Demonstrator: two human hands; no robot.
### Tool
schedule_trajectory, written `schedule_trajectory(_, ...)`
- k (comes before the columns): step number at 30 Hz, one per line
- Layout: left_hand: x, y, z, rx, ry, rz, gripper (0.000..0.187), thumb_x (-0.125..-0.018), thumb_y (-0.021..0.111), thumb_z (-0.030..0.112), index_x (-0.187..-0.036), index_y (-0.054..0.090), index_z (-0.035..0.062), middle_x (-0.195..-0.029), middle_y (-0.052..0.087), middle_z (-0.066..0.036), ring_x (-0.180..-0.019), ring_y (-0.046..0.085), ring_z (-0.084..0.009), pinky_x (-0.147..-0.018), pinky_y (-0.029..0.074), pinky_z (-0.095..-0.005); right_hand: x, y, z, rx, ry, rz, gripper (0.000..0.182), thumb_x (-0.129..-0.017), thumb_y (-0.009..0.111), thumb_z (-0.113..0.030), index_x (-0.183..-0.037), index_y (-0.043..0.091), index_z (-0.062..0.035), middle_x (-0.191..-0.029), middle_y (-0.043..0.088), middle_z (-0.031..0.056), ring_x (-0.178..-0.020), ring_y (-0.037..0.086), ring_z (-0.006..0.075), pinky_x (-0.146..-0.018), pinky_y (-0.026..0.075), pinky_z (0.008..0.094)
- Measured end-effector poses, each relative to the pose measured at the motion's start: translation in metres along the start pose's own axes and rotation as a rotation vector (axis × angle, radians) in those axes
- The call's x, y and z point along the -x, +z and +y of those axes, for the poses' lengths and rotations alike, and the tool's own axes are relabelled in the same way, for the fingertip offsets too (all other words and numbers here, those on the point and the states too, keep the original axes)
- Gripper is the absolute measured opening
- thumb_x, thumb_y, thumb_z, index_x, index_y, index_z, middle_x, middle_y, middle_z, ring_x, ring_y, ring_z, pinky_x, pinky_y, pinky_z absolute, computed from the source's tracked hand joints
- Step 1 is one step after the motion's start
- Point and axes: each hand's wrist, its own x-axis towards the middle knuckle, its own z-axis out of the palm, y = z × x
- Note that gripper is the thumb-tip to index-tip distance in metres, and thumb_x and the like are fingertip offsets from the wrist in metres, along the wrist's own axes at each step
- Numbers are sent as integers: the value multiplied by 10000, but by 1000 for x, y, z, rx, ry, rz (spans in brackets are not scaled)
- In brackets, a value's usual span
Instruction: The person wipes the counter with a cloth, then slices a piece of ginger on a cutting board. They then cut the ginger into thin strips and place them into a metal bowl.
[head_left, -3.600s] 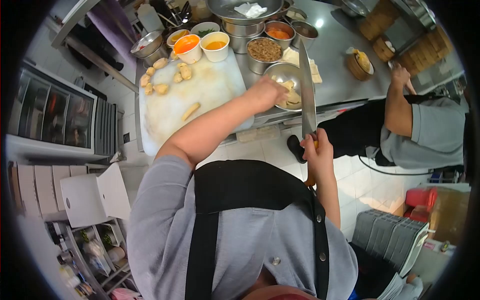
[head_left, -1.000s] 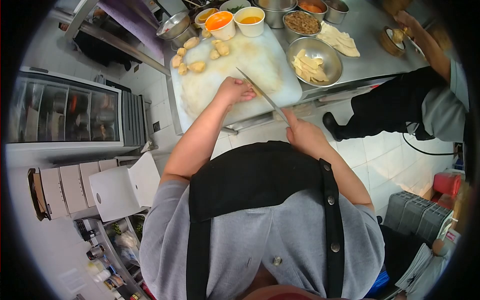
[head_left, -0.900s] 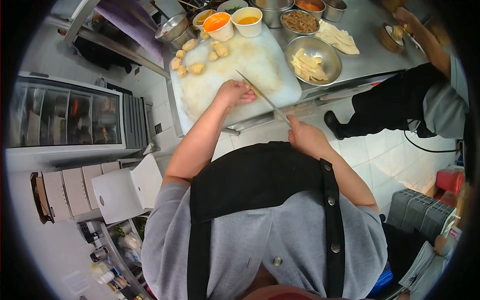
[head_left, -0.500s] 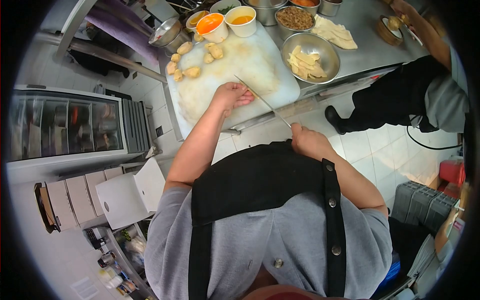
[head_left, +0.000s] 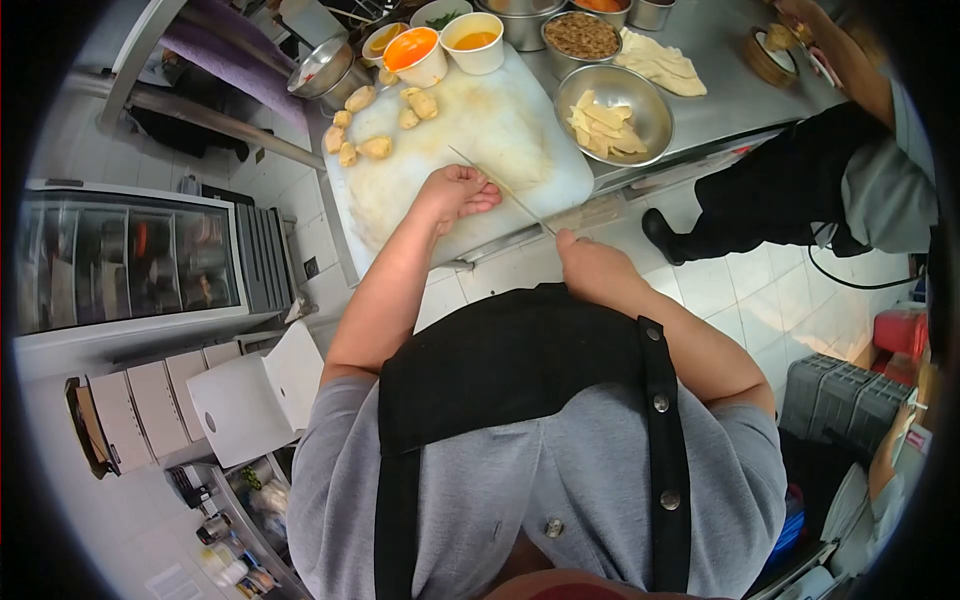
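My right hand (head_left: 600,266) is closed around the handle of a long thin knife (head_left: 515,197), whose blade points up and left over the near part of a white cutting board (head_left: 520,120). Just beside the blade, my left hand (head_left: 458,196) is curled with its fingertips together; what lies inside them is hidden or too small to name. Several yellowish, knobbly lumps (head_left: 375,148) rest on the left of the board. To the right, a steel bowl (head_left: 660,115) contains pale yellow slices (head_left: 605,128).
Tubs with orange sauce (head_left: 412,47) and yellow liquid (head_left: 474,40) stand at the board's far edge. Behind the steel bowl are a pot of brown crumbly food (head_left: 582,35) and a folded pale cloth-like sheet (head_left: 660,62). A co-worker's arm (head_left: 860,65) reaches over the counter at right.
My right hand and the knife have shifted left and a little upward, the blade sliding along beside my left hand. The whole view has shifted slightly left.
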Motion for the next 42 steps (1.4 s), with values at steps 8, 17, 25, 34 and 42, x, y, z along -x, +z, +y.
schedule_trajectory(8,2,-2,2,-13,8,-29,187,-967,561,147,-1041,572,-25,-1008,650,-142,-918,668,-214,-787,564,-287,-15,9,-4,25,-58,101,231,-782,566,14,-991,483,66,-892,650,265,-855,664,401,-720,530,473)
schedule_trajectory(17,-1,-4,1,-18,-6,-18,162,-951,562,117,-1029,573,-25,-990,660,-150,-912,672,-224,-791,562,-293,-36,19,-16,72,-70,206,165,-822,509,-6,-977,482,44,-863,645,262,-816,653,412,-693,523,486)
schedule_trajectory(25,4,-3,2,59,2,-32,182,-952,563,123,-1026,556,-43,-1015,655,-170,-916,680,-239,-793,569,-304,-14,5,7,-90,-15,101,204,-852,473,-62,-1032,486,34,-910,644,269,-865,638,427,-741,493,513)
schedule_trajectory(34,1,-4,1,48,4,-49,184,-961,556,132,-1056,547,-25,-1014,646,-151,-909,674,-220,-787,569,-298,3,23,18,42,-1,144,171,-851,494,-104,-982,456,-2,-783,639,242,-755,639,432,-666,494,535)
schedule_trajectory(42,3,-2,1,41,11,-37,174,-959,558,127,-1055,544,-18,-1010,643,-138,-903,674,-215,-779,569,-295,5,18,19,73,-21,124,161,-833,515,-91,-954,454,-3,-757,634,241,-731,642,419,-652,509,516)
